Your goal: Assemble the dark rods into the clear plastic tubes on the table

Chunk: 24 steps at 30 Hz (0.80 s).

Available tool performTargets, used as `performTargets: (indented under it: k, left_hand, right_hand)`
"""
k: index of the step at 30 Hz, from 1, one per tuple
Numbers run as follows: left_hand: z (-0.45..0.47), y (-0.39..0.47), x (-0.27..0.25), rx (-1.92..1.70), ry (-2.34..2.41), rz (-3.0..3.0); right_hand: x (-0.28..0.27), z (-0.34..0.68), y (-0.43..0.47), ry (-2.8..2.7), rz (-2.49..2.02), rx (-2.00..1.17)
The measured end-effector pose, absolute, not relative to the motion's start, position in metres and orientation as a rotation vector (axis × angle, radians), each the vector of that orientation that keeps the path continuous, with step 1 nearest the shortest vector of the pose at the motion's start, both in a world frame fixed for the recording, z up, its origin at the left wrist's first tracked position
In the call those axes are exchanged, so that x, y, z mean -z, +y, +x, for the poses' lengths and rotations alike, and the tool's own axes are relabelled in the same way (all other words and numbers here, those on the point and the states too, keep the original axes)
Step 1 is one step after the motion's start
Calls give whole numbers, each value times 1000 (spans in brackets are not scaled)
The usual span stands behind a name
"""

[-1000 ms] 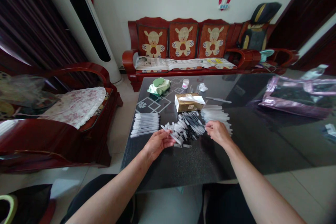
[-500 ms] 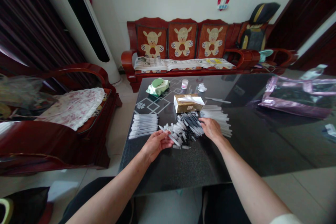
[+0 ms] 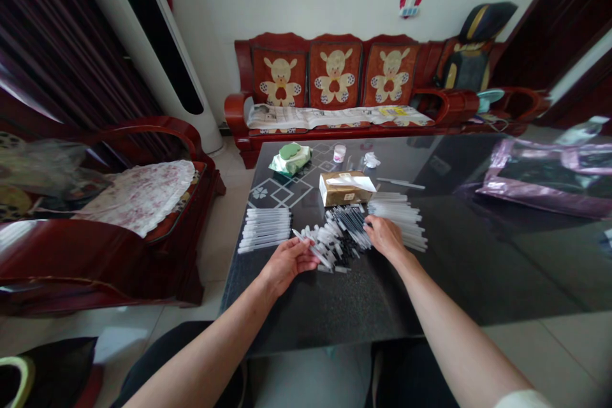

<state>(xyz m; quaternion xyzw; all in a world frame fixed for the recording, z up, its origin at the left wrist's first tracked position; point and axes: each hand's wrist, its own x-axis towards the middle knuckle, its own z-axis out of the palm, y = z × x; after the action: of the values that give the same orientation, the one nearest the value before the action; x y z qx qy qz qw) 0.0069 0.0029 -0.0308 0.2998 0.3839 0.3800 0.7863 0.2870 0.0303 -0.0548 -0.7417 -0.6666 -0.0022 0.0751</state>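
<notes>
In my left hand [image 3: 290, 261] is a white pen barrel [image 3: 321, 257], tilted and held between thumb and fingers. My right hand [image 3: 384, 236] is closed, its fingertips touching the right side of a pile of dark pen refills [image 3: 351, 220]; whether a refill is pinched in them is hidden. Between the hands lie many small white caps [image 3: 325, 236] and small black parts [image 3: 347, 247]. Left of them, a neat row of white pens [image 3: 265, 229] lies side by side. Behind my right hand spreads a stack of translucent white barrels [image 3: 399, 213].
Behind the refills stands a gold tissue box [image 3: 347, 189]. A green wipes pack [image 3: 290, 159], a small white cup [image 3: 339, 153] and a crumpled tissue [image 3: 371, 160] sit farther back on the dark table [image 3: 329, 312]. A clear bag with purple edges [image 3: 545, 178] lies at right.
The view has shifted slightly, moving everything a little to the right. Both hands keep nearly the same places, the left still holding the pen barrel.
</notes>
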Motion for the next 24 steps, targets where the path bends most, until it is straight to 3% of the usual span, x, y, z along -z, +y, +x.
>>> performTargets:
  k: [11, 18, 24]
  left_hand:
    - [8, 2, 35, -838, 835, 719]
    - [7, 1, 32, -844, 830, 721]
    - [6, 3, 33, -855, 832, 717]
  right_hand:
    - [52, 287, 36, -1720, -2182, -83]
    - [34, 287, 28, -988, -1567, -1025]
    - [31, 283, 24, -854, -1295, -1267]
